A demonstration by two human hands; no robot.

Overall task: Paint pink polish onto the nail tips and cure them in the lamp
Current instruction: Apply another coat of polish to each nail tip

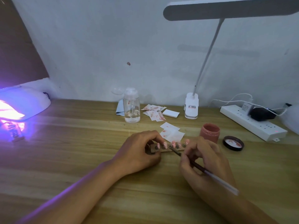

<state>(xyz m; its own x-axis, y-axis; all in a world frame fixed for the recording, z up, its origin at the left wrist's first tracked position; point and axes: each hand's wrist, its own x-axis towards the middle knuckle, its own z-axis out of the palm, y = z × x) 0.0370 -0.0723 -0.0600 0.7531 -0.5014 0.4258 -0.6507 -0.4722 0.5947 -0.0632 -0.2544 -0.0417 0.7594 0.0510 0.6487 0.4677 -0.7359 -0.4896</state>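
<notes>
While the left hand [140, 151] pinches one holder strip [164, 149] carrying five pink nail tips [165, 145], the right hand [208, 162] grips one brush [218, 179]. One open polish jar [210, 132] and one lid [233, 143] stand nearby.

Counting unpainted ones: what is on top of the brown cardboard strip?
Pink oval nail tips on dark mounts stand in a row along the brown cardboard strip. The left hand and the right hand, holding a thin brush, cover parts of its ends, hiding anything there.

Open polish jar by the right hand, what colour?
Dusty pink jar, clearest in the head view.
</notes>
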